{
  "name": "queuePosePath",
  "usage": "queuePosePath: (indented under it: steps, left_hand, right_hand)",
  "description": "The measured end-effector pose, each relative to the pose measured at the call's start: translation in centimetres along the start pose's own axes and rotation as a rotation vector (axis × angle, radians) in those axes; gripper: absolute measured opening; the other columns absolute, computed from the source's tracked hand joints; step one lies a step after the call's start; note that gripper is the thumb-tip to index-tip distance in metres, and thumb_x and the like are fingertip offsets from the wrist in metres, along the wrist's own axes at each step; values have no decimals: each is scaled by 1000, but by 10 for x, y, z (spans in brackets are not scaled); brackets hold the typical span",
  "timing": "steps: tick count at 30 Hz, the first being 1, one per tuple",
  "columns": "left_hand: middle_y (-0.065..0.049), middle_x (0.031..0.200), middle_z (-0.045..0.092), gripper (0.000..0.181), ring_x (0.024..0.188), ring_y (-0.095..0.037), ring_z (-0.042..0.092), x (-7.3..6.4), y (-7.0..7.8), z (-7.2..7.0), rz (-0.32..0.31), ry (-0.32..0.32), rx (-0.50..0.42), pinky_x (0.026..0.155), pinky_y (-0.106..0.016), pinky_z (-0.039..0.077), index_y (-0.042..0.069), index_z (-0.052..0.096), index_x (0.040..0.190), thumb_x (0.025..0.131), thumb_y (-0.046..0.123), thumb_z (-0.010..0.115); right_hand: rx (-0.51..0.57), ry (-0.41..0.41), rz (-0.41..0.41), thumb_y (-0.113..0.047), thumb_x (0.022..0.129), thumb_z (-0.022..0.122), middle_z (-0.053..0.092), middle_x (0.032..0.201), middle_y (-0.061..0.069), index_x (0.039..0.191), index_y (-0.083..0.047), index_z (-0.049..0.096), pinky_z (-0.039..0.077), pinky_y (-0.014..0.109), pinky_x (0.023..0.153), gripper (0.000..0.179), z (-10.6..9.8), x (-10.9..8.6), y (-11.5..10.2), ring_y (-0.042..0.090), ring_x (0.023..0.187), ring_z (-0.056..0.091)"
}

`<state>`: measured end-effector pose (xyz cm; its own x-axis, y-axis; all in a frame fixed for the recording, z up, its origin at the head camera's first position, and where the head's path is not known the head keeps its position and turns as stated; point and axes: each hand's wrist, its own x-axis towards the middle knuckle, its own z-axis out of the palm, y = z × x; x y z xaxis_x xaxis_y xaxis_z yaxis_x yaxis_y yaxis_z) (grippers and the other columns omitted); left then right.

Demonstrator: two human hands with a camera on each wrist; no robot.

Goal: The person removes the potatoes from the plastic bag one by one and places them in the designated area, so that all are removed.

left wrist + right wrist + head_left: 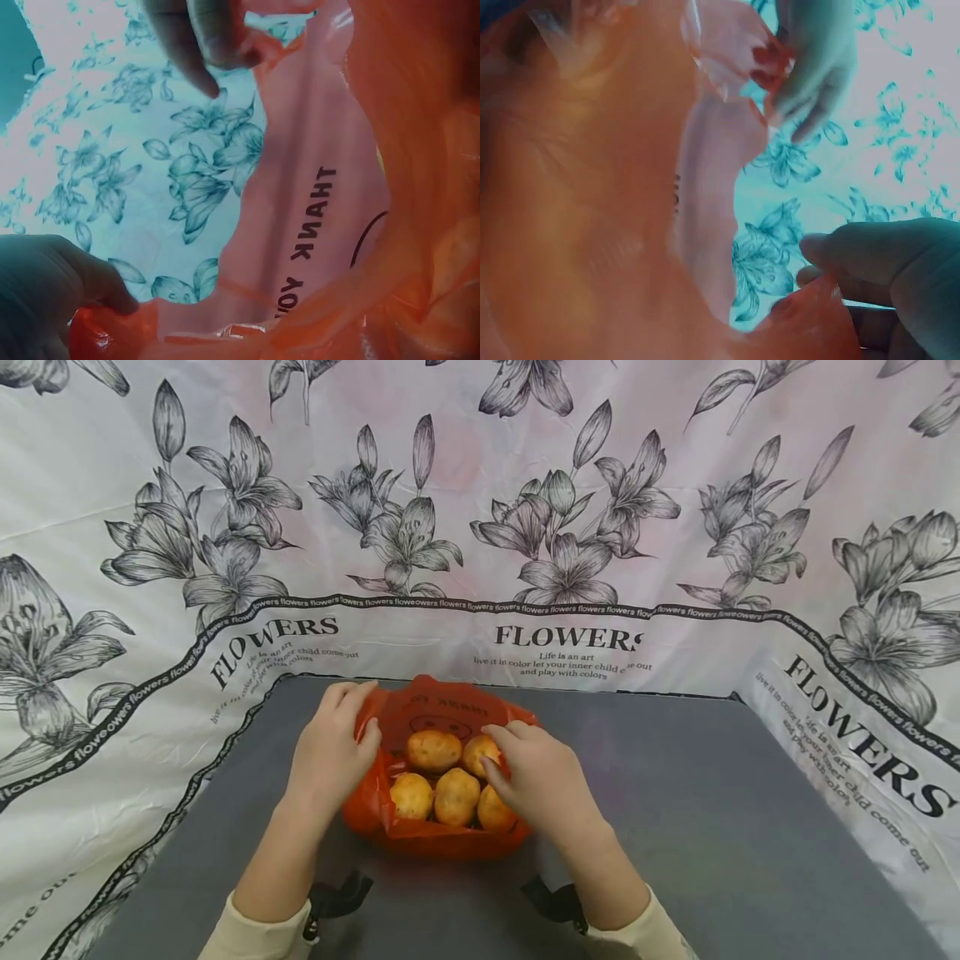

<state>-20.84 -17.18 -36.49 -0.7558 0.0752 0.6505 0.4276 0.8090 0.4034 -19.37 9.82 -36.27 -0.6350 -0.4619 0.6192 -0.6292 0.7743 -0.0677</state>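
My left hand point(330, 756) grasps the left rim of the red plastic bag point(438, 846), thumb inward and fingers over the edge, which seems meant to keep that side of the mouth spread. Between my hands the bag sits on the desk point(675, 793), its far wall standing up with mirrored "THANK YOU" print, and five potatoes point(457, 797) lie in it: two toward the back, three along the front. Their weight probably steadies the bottom while the thin film needs support. My right hand point(540, 777) pinches the right rim between thumb and fingers, likely so the sides do not fold in over the potatoes.

Around this, a floral cloth point(420, 543) printed "FLOWERS" runs up the left, across the back and down the right, behind the bag. Below my hands, a black strap piece point(341, 893) juts in at my left wrist, near the cream sleeve point(258, 935), and a matching one at my right wrist; both are apart from the bag. My right hand hides part of the two right-hand potatoes, and the bag's near wall covers the lower front.
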Motion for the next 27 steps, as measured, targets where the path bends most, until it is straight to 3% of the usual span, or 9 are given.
queuePosePath:
  steps: [4, 9, 12, 16, 21, 24, 27]
  left_hand:
    - [-19, 121, 58, 42, 77, -29, 57, 2, 0, 0, 43, 66, -38, 61, -42, 46, 1, 64, 133, 91, -2, 65]
    - [-18, 119, 59, 40, 83, -30, 57, 6, 2, 0, 49, 79, -66, 65, -41, 46, 0, 65, 131, 91, -2, 64]
    - [-17, 120, 59, 40, 86, -32, 58, 7, 3, 1, 37, 61, -77, 67, -42, 47, 1, 65, 131, 91, -2, 64]
    - [-16, 121, 59, 40, 89, -32, 59, 7, 6, 3, 36, 45, -86, 69, -43, 48, 2, 65, 131, 92, -2, 63]
    - [-16, 121, 60, 40, 94, -33, 61, 4, 8, 6, 47, 51, -102, 71, -45, 51, 1, 66, 131, 91, -2, 64]
    - [-16, 119, 60, 39, 95, -33, 62, 3, 9, 6, 60, 66, -111, 73, -45, 52, 0, 66, 129, 91, -3, 64]
    - [-16, 119, 60, 38, 94, -33, 61, 3, 9, 5, 73, 84, -115, 73, -45, 52, 1, 67, 128, 91, -3, 64]
  right_hand:
    - [25, 100, -84, -11, 84, 81, 69, 96, 6, 111, -3, 75, 55, 47, 91, 29, 4, 2, -11, 25, 91, 65]
    - [112, 132, -168, -7, 87, 77, 69, 100, 5, 110, -3, 75, 55, 38, 89, 23, 10, 3, -20, 23, 96, 65]
    - [110, 101, -156, -6, 87, 76, 69, 101, 4, 108, -4, 75, 56, 35, 83, 21, 15, 2, -17, 23, 96, 66]
    - [47, -28, -33, -7, 84, 80, 68, 95, 4, 108, -5, 75, 56, 38, 75, 24, 14, -1, -6, 24, 87, 66]
    - [-7, -303, 171, -9, 85, 79, 68, 89, 4, 101, -7, 76, 55, 44, 74, 17, 12, -4, 9, 25, 83, 67]
    - [-18, -424, 216, -9, 86, 75, 66, 80, 1, 87, -12, 73, 54, 44, 71, 3, 13, -5, 15, 23, 76, 64]
    - [-31, -486, 233, -11, 86, 73, 58, 68, -1, 71, -15, 65, 52, 44, 65, 17, 16, -5, 18, 21, 65, 57]
